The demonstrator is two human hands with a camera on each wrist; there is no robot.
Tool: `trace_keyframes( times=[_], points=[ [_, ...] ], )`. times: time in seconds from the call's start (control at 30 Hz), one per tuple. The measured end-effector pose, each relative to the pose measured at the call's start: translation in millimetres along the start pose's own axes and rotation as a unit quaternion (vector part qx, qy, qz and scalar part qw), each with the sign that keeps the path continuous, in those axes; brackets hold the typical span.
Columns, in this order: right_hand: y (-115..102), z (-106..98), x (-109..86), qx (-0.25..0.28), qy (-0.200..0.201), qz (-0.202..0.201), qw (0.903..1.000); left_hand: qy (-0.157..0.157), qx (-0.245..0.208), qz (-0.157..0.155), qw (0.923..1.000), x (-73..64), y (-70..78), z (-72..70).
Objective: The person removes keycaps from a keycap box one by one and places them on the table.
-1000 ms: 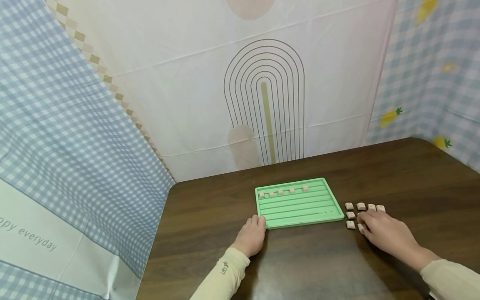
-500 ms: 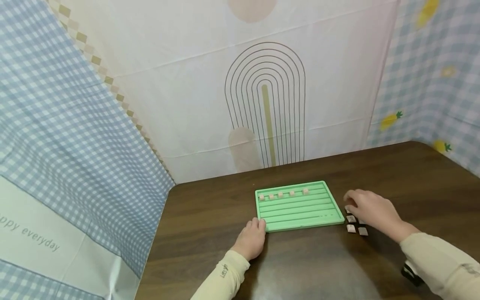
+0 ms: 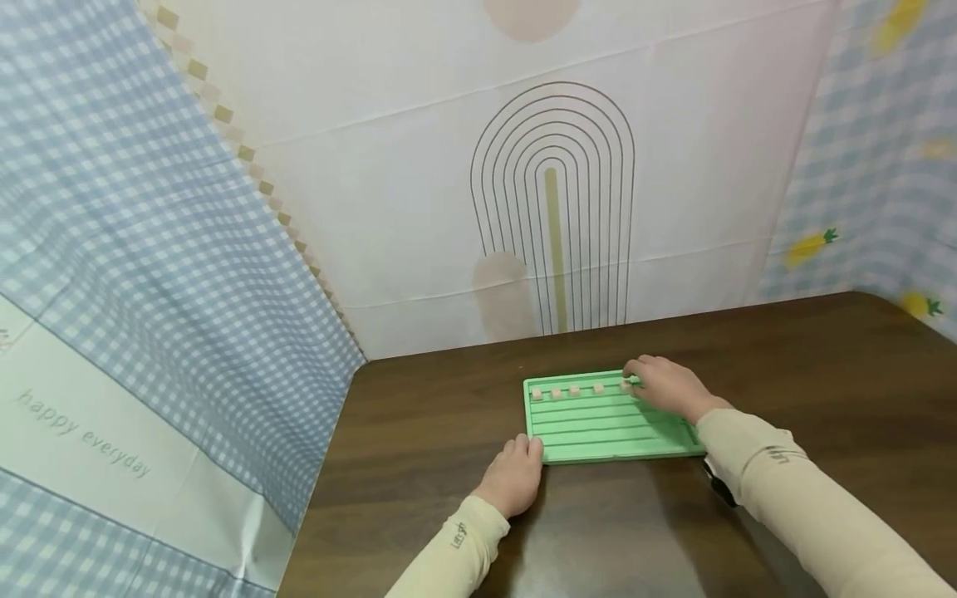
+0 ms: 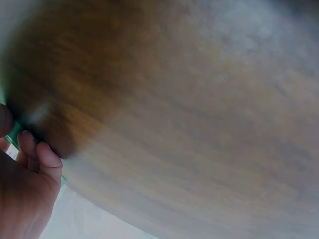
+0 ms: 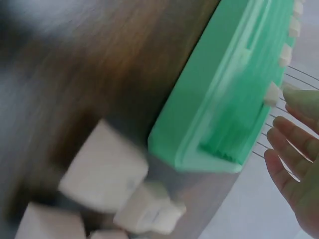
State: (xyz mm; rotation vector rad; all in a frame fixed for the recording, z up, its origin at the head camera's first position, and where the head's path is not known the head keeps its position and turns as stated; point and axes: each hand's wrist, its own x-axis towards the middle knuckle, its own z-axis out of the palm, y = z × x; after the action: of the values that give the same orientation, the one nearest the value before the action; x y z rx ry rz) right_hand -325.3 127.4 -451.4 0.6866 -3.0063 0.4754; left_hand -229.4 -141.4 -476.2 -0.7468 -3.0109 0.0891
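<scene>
A shallow green tray with ridged rows lies on the dark wooden table. Several small whitish keycaps stand along its far row. My left hand grips the tray's front left corner; in the left wrist view its fingers curl at the green edge. Reaching over the tray's right side, my right hand pinches at a keycap at the right end of that row, its other fingers spread apart. The forefinger is mostly hidden behind the thumb in the right wrist view.
More loose keycaps lie on the table just right of the tray, hidden by the right arm in the head view. The table ends at a patterned cloth backdrop behind and a checked cloth on the left.
My right hand has moved left from the loose keycaps to the right end of the tray's far row. My left hand stays at the tray corner. The head view has shifted slightly.
</scene>
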Motion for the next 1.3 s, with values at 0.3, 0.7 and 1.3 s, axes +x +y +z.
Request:
trace_keyframes(
  times=[0.3, 0.7, 1.3],
  points=[
    [-3, 22, 8.7, -0.045, 0.026, -0.011, 0.9986, -0.005, -0.002, 0.004, 1.0000, 0.3, 3.0, 0.1],
    [-2, 23, 1.3, -0.074, 0.050, 0.011, 0.9960, 0.000, 0.003, 0.013, 0.9999, -1.0, 11.4, 3.1],
    [23, -17, -39.0, -0.100, 0.062, 0.030, 0.9926, -0.003, -0.002, 0.014, 0.9999, 0.4, -1.4, 4.2]
  ],
)
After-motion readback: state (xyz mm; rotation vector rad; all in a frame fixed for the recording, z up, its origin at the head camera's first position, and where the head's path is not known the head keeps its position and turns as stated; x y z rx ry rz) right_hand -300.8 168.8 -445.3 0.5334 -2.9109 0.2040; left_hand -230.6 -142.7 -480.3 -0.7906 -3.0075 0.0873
